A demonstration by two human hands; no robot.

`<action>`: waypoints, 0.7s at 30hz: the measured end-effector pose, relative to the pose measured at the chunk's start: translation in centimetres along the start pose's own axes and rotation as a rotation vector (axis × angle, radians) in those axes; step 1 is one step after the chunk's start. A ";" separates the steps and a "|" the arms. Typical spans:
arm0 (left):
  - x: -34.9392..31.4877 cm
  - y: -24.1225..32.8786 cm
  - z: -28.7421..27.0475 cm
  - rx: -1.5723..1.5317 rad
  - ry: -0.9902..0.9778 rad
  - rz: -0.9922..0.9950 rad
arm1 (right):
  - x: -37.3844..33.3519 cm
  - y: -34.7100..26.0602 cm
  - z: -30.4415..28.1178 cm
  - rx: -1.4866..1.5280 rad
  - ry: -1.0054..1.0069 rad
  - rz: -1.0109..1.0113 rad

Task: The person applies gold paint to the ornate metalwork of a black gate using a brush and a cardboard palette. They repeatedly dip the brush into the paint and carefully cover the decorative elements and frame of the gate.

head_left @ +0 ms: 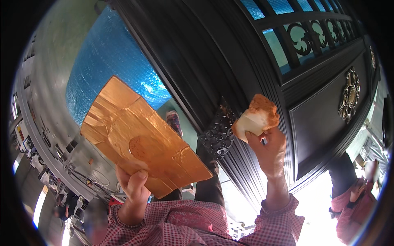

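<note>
My left hand [134,186] grips a piece of cardboard [123,123] by its near edge, thumb on top. The board is coated in gold-bronze paint and carries a darker round smear. In my right hand [271,153], pinched between thumb and fingers, is a pale foam sponge [255,119] stained orange-brown along its far side. Just left of the sponge, a scrolled openwork ornament [219,137] sits on the corner of a large black panelled door or gate [197,53]. Whether the sponge touches the ornament, I cannot tell.
Blue bubble wrap [111,61] bulges beyond the black piece at upper left. A metallic medallion [349,96] decorates its right panel, below a row of scrollwork [301,39]. Another person in a reddish sleeve [355,213] stands at far right. Cables and items line the left floor.
</note>
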State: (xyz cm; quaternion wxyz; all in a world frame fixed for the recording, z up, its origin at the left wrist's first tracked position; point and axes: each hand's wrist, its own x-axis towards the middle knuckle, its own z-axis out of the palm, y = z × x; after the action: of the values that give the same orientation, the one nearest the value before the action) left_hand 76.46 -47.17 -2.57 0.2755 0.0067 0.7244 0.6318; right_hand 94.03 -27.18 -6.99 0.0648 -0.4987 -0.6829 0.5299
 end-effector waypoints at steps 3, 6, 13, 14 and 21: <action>0.5 0.5 0.4 -0.013 -0.027 0.002 | 0.1 -1.3 0.2 0.017 0.083 0.028; 1.3 1.0 0.3 0.025 -0.118 0.023 | 1.1 -2.0 1.0 0.034 0.137 -0.023; 3.7 1.6 -0.1 0.194 -0.248 0.082 | 1.5 -2.8 2.3 -0.118 0.305 0.031; 4.4 1.8 -0.6 0.266 -0.291 0.117 | 1.1 -3.0 2.7 -0.086 0.353 0.081; 9.3 2.6 -2.6 0.315 -0.506 0.154 | 0.7 -4.5 5.4 -0.046 0.552 0.243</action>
State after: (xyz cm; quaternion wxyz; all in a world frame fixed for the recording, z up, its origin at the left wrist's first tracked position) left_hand 66.58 -45.69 -3.67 0.3942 0.2612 0.7192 0.5090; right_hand 87.58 -29.93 -6.12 0.1728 -0.7033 -0.5865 0.3628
